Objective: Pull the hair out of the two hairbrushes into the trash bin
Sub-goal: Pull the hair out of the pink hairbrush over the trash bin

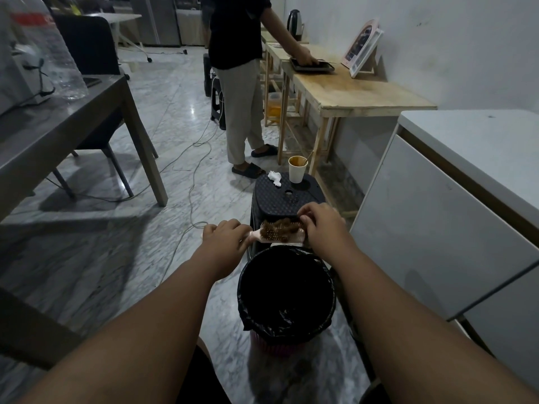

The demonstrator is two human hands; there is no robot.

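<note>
- The left hand [226,235] is curled tight around the handle of a pink hairbrush [281,232], holding it level with the bristles facing up.
- The right hand [320,221] sits at the far end of the brush head, fingertips [304,219] pinched down onto the mat of brown hair [279,230] caught in the bristles.
- The hair is a thick tuft covering most of the brush head.
- Just under the brush something pale shows; I cannot tell whether it is the second hairbrush.
- Directly below and nearer than both hands stands the trash bin [287,335], round, pink-ribbed at the base, lined with a black bag. Its inside is too dark to tell what lies in it.
- Just beyond the hands is a black plastic stool [284,196], touching or nearly touching the bin's far side.
- On the stool's far edge stands a paper cup [297,170] with a brownish inside and a stick leaning in it; beside it to the left lies a crumpled white tissue [274,177].
- Well beyond, another person [242,83] stands at a wooden table [364,94], a hand in a dark tray [313,66].
</note>
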